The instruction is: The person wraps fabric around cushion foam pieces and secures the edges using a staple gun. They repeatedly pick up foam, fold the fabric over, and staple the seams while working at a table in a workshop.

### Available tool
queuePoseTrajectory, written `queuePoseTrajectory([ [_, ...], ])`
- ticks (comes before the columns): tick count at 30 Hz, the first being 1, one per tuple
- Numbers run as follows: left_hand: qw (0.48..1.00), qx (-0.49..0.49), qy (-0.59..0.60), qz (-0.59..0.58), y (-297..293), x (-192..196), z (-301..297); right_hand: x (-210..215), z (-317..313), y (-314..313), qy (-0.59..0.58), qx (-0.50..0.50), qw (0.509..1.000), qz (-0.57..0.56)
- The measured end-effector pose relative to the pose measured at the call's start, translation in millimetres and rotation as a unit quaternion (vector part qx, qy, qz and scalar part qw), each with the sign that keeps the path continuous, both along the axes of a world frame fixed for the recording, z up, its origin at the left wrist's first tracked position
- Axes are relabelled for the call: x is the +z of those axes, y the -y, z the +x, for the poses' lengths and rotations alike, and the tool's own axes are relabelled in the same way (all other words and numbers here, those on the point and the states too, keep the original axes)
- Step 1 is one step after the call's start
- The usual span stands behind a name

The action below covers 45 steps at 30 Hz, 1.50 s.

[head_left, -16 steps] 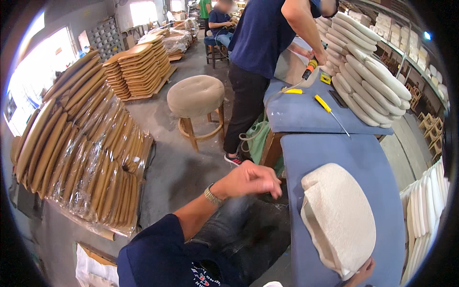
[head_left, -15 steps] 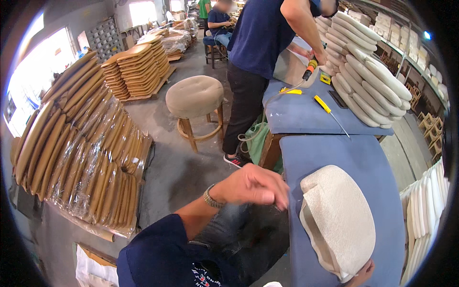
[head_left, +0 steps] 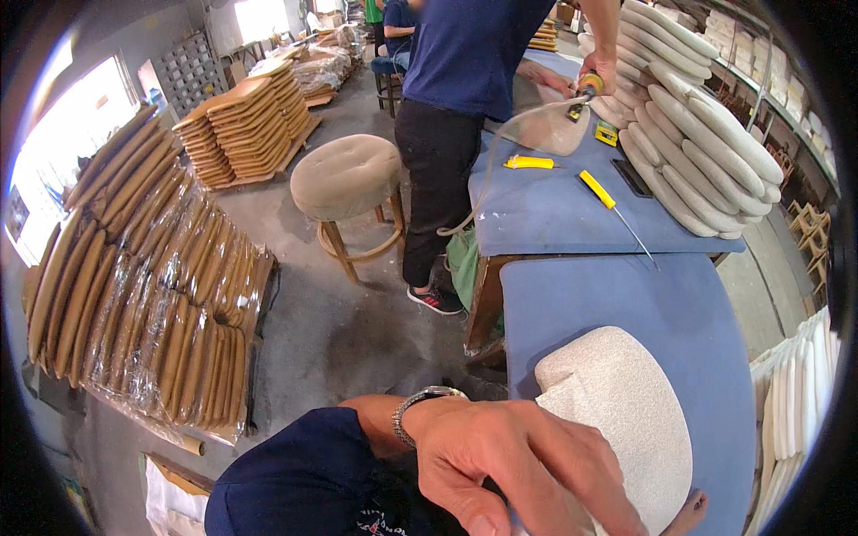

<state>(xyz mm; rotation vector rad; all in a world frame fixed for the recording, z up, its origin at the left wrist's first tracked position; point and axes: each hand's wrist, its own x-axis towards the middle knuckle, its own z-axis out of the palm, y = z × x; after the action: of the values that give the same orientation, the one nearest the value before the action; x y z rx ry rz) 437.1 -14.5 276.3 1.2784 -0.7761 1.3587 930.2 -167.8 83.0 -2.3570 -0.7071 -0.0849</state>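
Note:
A cream, textured fabric-covered cushion (head_left: 626, 411) lies on the blue padded tabletop in front of me, its far left corner folded. My left hand (head_left: 527, 464), with a metal-band watch on the wrist, is held over the cushion's near left side. Its fingers are stretched and apart, and the fingertips run toward the lower edge of the picture. The left hand and forearm cover the cushion's near left part. At the near right edge of the cushion, a small part of my right hand (head_left: 688, 514) shows, its fingers against the fabric.
A co-worker (head_left: 483, 62) beyond the table works with a power tool (head_left: 585, 89). On the far tabletop (head_left: 545, 223) lie a yellow-handled screwdriver (head_left: 599, 190) and a yellow cutter (head_left: 529, 163). Cushions (head_left: 706, 161) are stacked at right. A round stool (head_left: 347, 179) and wrapped brown pads (head_left: 152, 295) stand left.
My left hand has come nearer and lower, from beside the cushion to over its near left side. The cushion appears slightly shifted left as the view moved. The co-worker's tool is lower.

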Motion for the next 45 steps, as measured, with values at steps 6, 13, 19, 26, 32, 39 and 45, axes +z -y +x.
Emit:
queuePoseTrajectory([
  [6, 0.975, 0.114, -0.105, 0.160, -29, -7, -2, 15, -10, -12, -0.025, 0.018, 0.999, -0.037],
  [13, 0.984, 0.043, -0.099, 0.141, -54, 6, 33, -50, 58, 14, -0.055, 0.109, 0.986, 0.113],
  [19, 0.879, 0.189, -0.435, -0.049, -181, -39, 111, -45, 47, -7, -0.024, 0.123, 0.987, 0.098],
  [26, 0.768, 0.211, -0.601, -0.059, -267, -168, 176, -22, 9, -15, -0.029, 0.097, 0.989, 0.112],
  [32, 0.793, 0.083, -0.574, -0.186, -271, -181, 169, -29, 19, 0, -0.046, 0.080, 0.989, 0.112],
  [39, 0.785, 0.079, -0.591, -0.168, -270, -181, 171, -31, 17, 3, -0.033, 0.072, 0.991, 0.108],
  [45, 0.785, 0.071, -0.595, -0.158, -274, -181, 171, -17, 0, -3, -0.059, 0.047, 0.991, 0.111],
])
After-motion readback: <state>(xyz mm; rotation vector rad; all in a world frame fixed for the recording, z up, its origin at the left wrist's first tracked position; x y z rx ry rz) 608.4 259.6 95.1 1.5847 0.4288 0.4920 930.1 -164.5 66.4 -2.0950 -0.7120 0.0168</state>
